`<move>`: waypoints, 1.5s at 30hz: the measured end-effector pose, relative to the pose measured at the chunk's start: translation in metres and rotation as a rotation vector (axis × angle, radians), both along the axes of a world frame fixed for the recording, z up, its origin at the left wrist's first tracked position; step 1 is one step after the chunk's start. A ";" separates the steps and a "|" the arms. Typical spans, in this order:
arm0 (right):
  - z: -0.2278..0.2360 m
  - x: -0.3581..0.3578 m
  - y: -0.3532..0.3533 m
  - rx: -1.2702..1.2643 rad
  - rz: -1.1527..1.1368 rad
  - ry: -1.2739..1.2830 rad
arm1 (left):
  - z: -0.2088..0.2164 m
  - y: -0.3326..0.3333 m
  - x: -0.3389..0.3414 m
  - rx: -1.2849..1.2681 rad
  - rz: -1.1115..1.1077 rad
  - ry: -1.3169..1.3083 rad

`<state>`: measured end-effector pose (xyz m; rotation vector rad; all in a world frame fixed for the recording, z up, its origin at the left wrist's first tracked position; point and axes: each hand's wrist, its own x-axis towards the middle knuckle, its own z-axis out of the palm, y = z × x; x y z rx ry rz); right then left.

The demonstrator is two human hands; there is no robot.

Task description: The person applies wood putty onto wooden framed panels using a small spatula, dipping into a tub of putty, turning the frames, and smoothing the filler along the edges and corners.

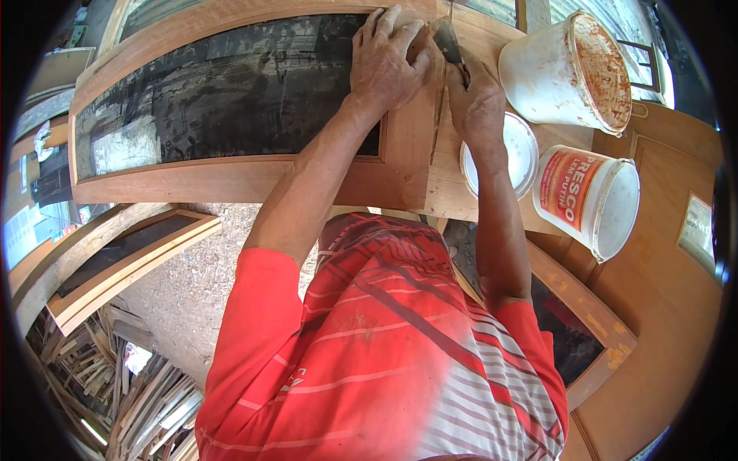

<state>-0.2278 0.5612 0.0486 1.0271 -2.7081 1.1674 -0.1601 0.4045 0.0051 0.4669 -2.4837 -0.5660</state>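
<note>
A wooden door or window frame (231, 178) with a dark, smudged panel (246, 96) lies across the work surface. My left hand (388, 65) rests on the frame's right end, fingers stretched toward the far edge, holding nothing that shows. Just to its right, my right hand (477, 104) is closed round a putty knife (446, 42). The knife's grey blade points away from me, over the frame's right edge; its handle is mostly hidden in my fist. Beneath my right forearm sits a round white lid (521, 156).
Right of my hands stand a putty-smeared white bucket (538, 73) and a smaller white tub with a red label (573, 188). A wooden door (669, 230) leans at the far right. Another frame (134, 265) is at the left, above scrap wood (127, 392) on the floor.
</note>
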 end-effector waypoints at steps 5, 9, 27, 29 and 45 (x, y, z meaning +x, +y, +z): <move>0.021 -0.014 -0.008 0.201 0.055 0.125 | 0.002 0.001 0.000 0.023 -0.015 0.016; 0.041 -0.020 -0.016 0.326 0.118 0.111 | -0.001 -0.001 0.000 0.009 -0.008 0.068; 0.016 -0.008 0.009 0.066 0.021 -0.102 | 0.002 0.003 -0.001 -0.069 0.023 -0.030; 0.010 -0.005 0.015 0.010 0.013 -0.106 | 0.002 0.001 -0.001 -0.068 0.003 -0.025; -0.025 -0.017 -0.016 0.138 0.238 0.295 | -0.013 -0.004 -0.001 0.057 0.003 0.145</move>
